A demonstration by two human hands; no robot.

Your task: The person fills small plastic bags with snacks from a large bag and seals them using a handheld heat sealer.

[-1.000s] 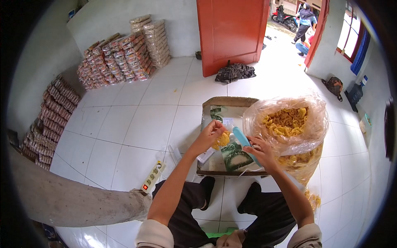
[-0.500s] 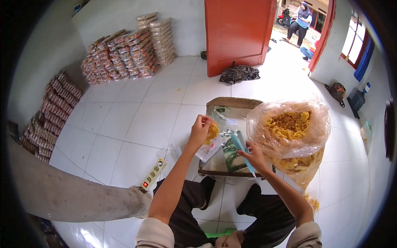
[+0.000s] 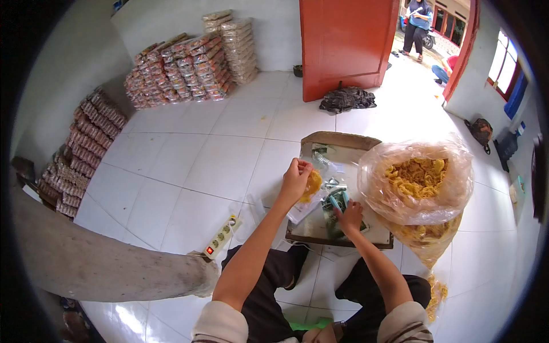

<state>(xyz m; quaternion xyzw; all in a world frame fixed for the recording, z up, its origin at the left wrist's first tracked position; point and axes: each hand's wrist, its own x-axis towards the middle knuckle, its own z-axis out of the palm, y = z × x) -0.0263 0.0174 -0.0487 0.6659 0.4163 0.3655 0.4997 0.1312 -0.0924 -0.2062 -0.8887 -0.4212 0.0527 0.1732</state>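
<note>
My left hand [image 3: 296,176] pinches the top of a small clear bag of yellow snacks [image 3: 312,184] above the left part of a shallow box [image 3: 303,235]. At the box's lower right, my right hand [image 3: 350,217] is at the light blue tool [image 3: 336,204], which lies low over a green and white printed sheet [image 3: 331,224]; the hand partly hides the tool, and whether it still grips it is unclear. White packaging [image 3: 303,210] lies under the small bag. Right of the box stands a large clear sack [image 3: 377,197] full of yellow snacks [image 3: 420,177].
A power strip [image 3: 222,237] lies on the floor left of my legs. Stacked packs [image 3: 177,68] line the back wall, with more [image 3: 86,143] at left. A black bag [image 3: 347,99] sits by the red door [image 3: 343,46]. A person [image 3: 417,26] is outside.
The view has shifted, moving the scene rightward. My right hand has lowered the light blue tool toward the box. My left hand still holds the small bag, which has moved away from the tool.
</note>
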